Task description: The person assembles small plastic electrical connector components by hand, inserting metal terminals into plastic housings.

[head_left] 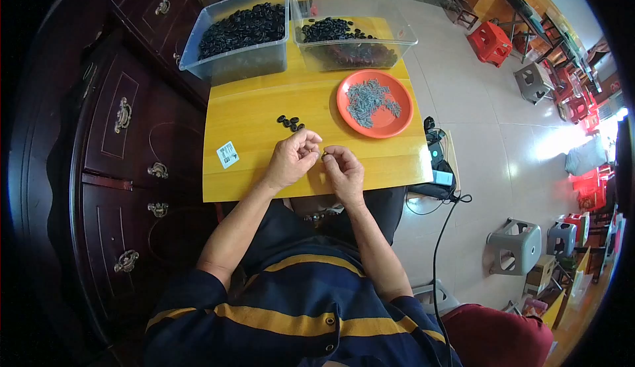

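My left hand [291, 160] is over the yellow table near its front edge, fingers curled and thumb drawn in toward them. Whatever it may hold is hidden. Close beside it, my right hand [345, 175] pinches with thumb and forefinger; a speck of something dark shows at the tips, too small to name. Just beyond my left hand lie several small black oval pieces [286, 121], one partly behind the fingers. An orange-red plate [407, 110] farther right bears a pile of small slender grey pieces [370, 102].
At the table's far side stand two clear plastic bins, the left bin [245, 64] heaped with black pieces, the right bin [397, 31] holding fewer. A white label [227, 155] lies on the tabletop. Dark wooden drawers [126, 115] rise at left; a black cable [436, 254] hangs at right.
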Motion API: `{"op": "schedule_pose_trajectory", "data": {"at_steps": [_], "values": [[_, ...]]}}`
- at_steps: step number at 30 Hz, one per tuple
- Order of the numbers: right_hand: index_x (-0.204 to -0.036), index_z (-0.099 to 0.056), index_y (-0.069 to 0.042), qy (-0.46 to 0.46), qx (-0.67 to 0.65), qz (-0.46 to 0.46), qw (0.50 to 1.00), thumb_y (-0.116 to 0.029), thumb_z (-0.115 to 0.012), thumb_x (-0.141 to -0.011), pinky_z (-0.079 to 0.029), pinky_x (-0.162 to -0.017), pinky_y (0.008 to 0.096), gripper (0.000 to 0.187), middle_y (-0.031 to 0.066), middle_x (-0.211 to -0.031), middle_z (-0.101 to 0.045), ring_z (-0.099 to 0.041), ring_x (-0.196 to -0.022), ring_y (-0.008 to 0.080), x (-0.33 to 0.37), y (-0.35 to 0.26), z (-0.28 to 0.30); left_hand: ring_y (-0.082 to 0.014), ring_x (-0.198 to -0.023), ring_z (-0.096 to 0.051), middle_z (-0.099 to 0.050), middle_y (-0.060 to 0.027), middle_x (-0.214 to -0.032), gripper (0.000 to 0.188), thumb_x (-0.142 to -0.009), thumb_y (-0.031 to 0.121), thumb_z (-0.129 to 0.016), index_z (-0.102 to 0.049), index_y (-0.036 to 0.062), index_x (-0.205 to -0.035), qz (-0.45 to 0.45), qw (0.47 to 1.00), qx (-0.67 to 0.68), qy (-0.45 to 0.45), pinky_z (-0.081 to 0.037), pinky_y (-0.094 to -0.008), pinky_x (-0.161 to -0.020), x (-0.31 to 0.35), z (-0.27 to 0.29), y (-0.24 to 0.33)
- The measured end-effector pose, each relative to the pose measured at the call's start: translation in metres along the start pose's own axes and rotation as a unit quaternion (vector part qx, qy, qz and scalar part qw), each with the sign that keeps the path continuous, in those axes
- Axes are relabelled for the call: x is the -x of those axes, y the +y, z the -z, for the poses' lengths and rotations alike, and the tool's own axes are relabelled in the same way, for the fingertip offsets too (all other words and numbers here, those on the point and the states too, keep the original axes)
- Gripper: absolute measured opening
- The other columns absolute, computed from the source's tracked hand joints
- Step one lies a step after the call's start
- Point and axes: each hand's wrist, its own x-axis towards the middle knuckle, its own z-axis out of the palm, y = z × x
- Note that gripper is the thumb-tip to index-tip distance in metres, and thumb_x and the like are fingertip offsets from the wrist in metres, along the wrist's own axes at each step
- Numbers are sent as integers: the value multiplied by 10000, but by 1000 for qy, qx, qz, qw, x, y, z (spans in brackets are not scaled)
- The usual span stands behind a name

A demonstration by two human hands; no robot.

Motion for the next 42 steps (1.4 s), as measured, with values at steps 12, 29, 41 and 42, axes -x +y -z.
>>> {"op": "schedule_pose_trajectory", "data": {"at_steps": [12, 29, 41, 42], "values": [[-1065, -642, 6, -2, 15, 3, 1000, -25, -626, -938, -508, -700, 233, 132, 9, -882, -659, -609, -768, 72, -1, 2, 1, -33, -658, -570, -642, -5, -767, 186, -855, -3, -644, -600, 17, -1034, -20, 999, -36, 8, -493, -215, -623, 0, 1, 2], [-1057, -652, 4, -12, 51, 8, 999, -15, -629, -937, -501, -711, 223, 124, 1, -893, -659, -599, -783, 62, -1, 2, 3, -47, -641, -598, -648, -23, -740, 149, -841, -7, -651, -608, 4, -983, -26, 999, -37, 16, -506, -226, -604, -1, -3, 0], [-1047, -667, 2, -1, 54, 2, 999, -35, -655, -922, -500, -693, 222, 130, -7, -868, -676, -599, -773, 50, 0, 4, 1, -49, -630, -600, -647, -24, -735, 222, -829, -30, -646, -620, 7, -1046, -3, 998, -63, -3, -507, -230, -593, 3, 1, 6], [-1049, -667, 1, -2, 72, 7, 997, -37, -657, -922, -499, -695, 222, 133, -4, -871, -677, -600, -775, 52, 0, 4, 1, -49, -630, -600, -647, -24, -735, 222, -829, -30, -646, -620, 7, -1046, -4, 998, -64, -3, -507, -230, -593, 3, 3, 5]]}}
